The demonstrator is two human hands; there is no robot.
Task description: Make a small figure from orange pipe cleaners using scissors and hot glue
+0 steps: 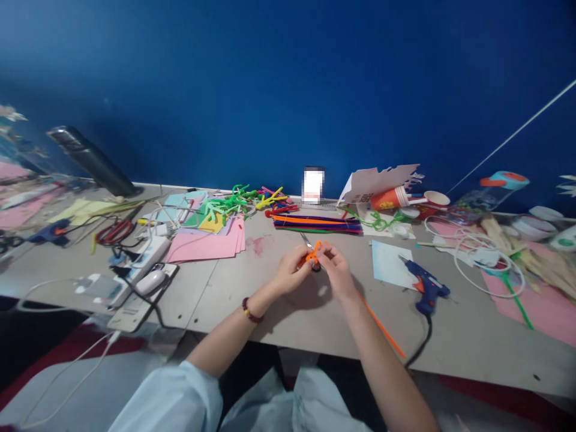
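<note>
Both my hands meet above the middle of the grey table. My left hand and my right hand pinch a bent orange pipe cleaner between their fingertips. Its long straight tail runs down to the right past my right forearm, toward the table's front edge. A pair of scissors lies on the table just behind the hands. A beaded bracelet is on my left wrist.
A bundle of coloured pipe cleaners lies behind the hands. Pink paper sheets and green pipe cleaner figures lie to the left, beside a power strip. A blue glue gun, light blue paper, paper cups and white cable lie to the right.
</note>
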